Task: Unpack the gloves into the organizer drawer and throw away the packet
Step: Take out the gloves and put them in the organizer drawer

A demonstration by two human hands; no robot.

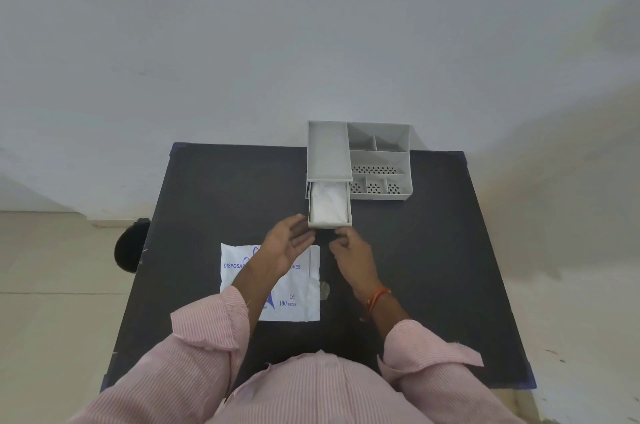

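**Drawer loaded, packet left to bin**

Gloves (328, 204) sit as a white wad inside the pulled-out drawer (329, 223) of the grey organizer (379, 160), at the far right of the black desk (433, 250). From here they look fully in; I can't tell whether any edge rides above the drawer walls.

Step in hand, as I read it: close the drawer, then clear the packet. To do it well I'd press the wad flat first, then push the drawer front square with both hands so it slides straight and doesn't pinch plastic in the slot. Organizer looks light, so bracing its top would stop it skating toward the wall.

Left hand (292, 240) is open, palm turned inward, fingers (300, 219) spread and just beside the drawer's front left corner, holding nothing. Right hand (351, 250) is loosely curled just below the drawer front, fingers (337, 236) bent; nothing visible in them, contact with the drawer unclear.

Packet (298, 299) lies flat on the desk near the person, partly under the left forearm, well short of the drawer. It looks emptied. A dark round object (130, 247) on the floor left of the desk may be the bin; can't confirm
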